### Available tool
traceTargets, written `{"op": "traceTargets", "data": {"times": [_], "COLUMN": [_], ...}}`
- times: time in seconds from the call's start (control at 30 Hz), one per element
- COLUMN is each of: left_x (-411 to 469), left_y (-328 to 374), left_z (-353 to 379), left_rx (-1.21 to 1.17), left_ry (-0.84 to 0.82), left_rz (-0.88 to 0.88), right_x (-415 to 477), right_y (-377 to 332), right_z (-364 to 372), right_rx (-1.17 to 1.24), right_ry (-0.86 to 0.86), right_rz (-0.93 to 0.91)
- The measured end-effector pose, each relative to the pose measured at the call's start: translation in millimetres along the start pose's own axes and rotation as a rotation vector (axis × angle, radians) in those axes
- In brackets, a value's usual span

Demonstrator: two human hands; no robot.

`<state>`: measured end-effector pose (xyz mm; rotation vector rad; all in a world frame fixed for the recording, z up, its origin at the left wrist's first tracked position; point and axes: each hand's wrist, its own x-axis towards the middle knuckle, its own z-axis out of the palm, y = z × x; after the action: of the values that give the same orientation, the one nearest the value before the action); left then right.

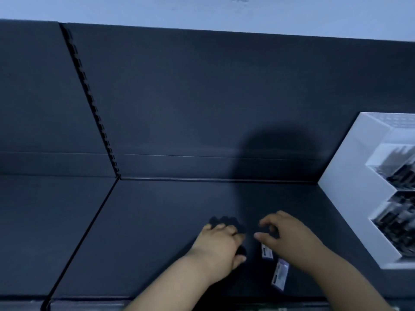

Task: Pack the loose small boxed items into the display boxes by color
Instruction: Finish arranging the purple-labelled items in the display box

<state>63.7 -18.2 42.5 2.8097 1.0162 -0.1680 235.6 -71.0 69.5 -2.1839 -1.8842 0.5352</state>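
Both my hands are low over a dark shelf (170, 232). My left hand (219, 243) lies knuckles up with its fingers bent down; a dark patch by its thumb may be a shadow or a black item. My right hand (289, 234) hovers with loosely curled fingers and holds nothing. Just under its thumb lies a small box with a white and black label (267, 252). A second small box, pale purple on its end (279, 274), lies beside my right wrist. A white tiered display box (350, 176) stands at the right, its compartments holding several dark items.
A dark back panel (224, 97) rises behind the shelf. A slotted upright (89, 97) divides this bay from the one to the left. The shelf's front edge runs along the bottom of the view.
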Motion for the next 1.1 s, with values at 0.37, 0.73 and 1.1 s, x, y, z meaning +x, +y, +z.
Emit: {"op": "traceTargets", "data": {"times": [0.37, 0.73, 1.1], "left_x": [44, 53, -2], "left_y": [49, 43, 20], "left_z": [10, 9, 10], "left_rx": [-0.07, -0.099, -0.08], "left_ry": [-0.034, -0.069, 0.228], "left_rz": [-0.061, -0.281, -0.469], "right_x": [-22, 9, 39], "right_y": [35, 68, 14], "right_z": [0, -1, 3], "right_rx": [-0.114, -0.231, -0.157], "right_ry": [-0.349, -0.228, -0.061], "right_rz": [-0.014, -0.079, -0.411]}}
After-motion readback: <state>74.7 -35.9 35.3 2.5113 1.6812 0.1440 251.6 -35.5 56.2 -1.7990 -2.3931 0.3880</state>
